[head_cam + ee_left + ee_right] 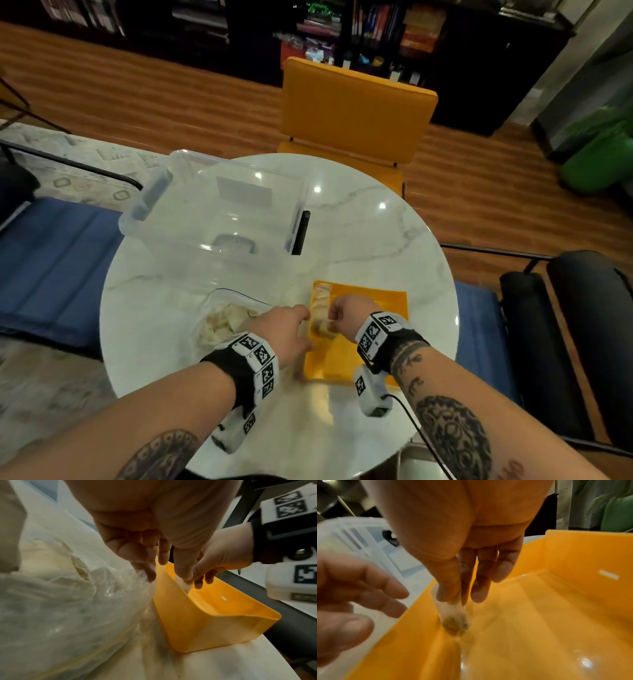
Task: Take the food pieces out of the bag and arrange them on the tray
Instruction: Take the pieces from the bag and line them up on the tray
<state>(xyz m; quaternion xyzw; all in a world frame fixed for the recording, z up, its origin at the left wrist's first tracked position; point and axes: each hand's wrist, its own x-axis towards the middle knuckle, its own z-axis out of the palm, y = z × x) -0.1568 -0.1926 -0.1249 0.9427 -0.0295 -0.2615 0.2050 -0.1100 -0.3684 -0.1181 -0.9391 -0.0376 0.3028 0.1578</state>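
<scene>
A clear plastic bag (224,323) (68,595) with several pale food pieces lies on the marble table, left of the orange tray (376,342) (205,626) (539,615). A few pieces (320,299) lie in a row along the tray's left side. My right hand (344,313) (458,596) pinches one pale food piece (453,614) (186,586) between thumb and forefinger, hanging it low over the tray's left inner wall. My left hand (291,327) (154,563) hovers between bag and tray with its fingers relaxed and holding nothing; one fingertip touches the bag's plastic.
A large clear plastic bin (219,209) (359,538) stands at the back of the round table (376,233), with a dark flat object (303,233) against its right side. An orange chair (352,109) stands beyond the table, and blue seats flank it.
</scene>
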